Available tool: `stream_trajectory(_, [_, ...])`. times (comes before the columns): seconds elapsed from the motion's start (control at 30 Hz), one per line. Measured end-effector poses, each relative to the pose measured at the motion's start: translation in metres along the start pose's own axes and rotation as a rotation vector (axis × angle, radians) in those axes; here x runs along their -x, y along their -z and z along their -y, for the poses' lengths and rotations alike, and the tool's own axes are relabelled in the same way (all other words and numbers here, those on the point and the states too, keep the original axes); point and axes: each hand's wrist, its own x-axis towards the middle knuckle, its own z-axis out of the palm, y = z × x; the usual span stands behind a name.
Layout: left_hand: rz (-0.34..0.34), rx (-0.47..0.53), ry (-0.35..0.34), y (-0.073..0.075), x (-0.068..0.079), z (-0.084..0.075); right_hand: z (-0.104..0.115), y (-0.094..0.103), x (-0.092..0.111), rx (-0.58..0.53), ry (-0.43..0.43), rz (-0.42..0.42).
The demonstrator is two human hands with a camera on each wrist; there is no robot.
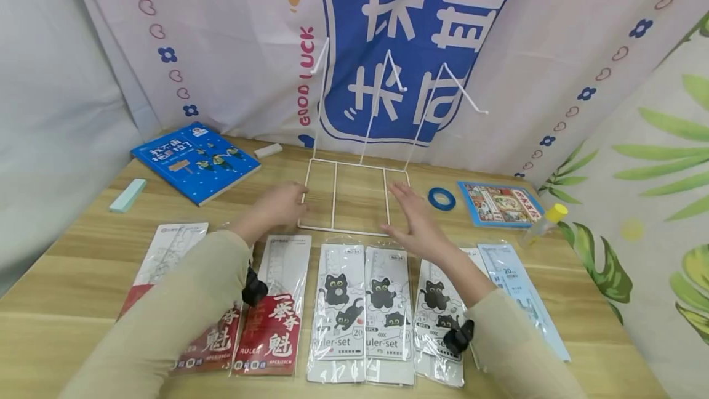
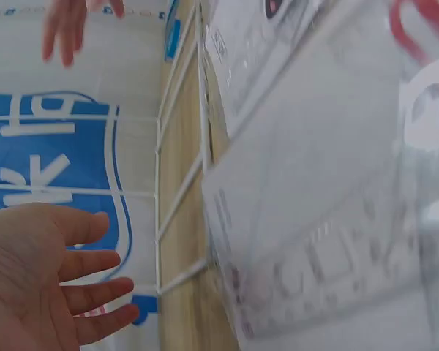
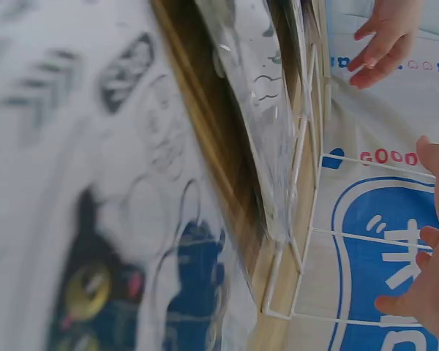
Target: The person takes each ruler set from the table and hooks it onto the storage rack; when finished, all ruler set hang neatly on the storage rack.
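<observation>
A white wire display rack [image 1: 334,196] lies with its base on the wooden table, and three thin prongs with bent ends rise at its back. My left hand [image 1: 277,207] is by the base's left side; in the left wrist view the left hand [image 2: 29,270] has its fingers spread and holds nothing. Over the base's right side is my right hand [image 1: 418,226], fingers extended and nothing gripped. Below both hands lie red-and-white ruler packs [image 1: 277,270], several black-cat ruler-set packs [image 1: 335,319] and a light-blue ruler pack [image 1: 517,288], all in clear sleeves.
A blue book [image 1: 194,159], a white eraser-like block [image 1: 268,151] and a pale teal block [image 1: 128,196] lie at the left. To the right are a blue tape roll [image 1: 441,199], a blue-edged illustrated booklet [image 1: 498,204] and a yellow-capped glue bottle [image 1: 545,223]. A printed curtain [image 1: 232,79] hangs behind.
</observation>
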Motion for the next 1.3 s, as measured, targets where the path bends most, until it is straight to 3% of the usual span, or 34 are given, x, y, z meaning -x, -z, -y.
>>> stream_trajectory(0.1, [0.084,0.125,-0.035,0.002,-0.007,0.015,0.001,0.014,0.019,-0.05,0.042,-0.014])
stream_trajectory(0.2, [0.131,0.151,-0.087,0.001,-0.012,0.028,0.004,0.03,0.044,-0.077,0.043,-0.018])
stream_trajectory(0.37, [0.173,0.026,-0.114,-0.003,-0.013,0.033,0.003,0.056,0.087,-0.055,0.022,-0.042])
stream_trajectory(0.57, [0.199,-0.07,-0.062,-0.005,-0.011,0.026,-0.012,0.072,0.126,-0.017,-0.012,-0.092])
stream_trajectory(0.7, [0.182,-0.085,-0.065,-0.005,-0.012,0.023,-0.023,0.075,0.147,-0.045,-0.075,-0.121])
stream_trajectory(0.9, [0.173,-0.099,-0.072,-0.01,-0.017,0.025,-0.037,0.08,0.176,0.048,-0.219,-0.141])
stream_trajectory(1.3, [0.18,-0.106,-0.076,-0.011,-0.02,0.027,-0.074,0.084,0.21,0.111,-0.574,0.06])
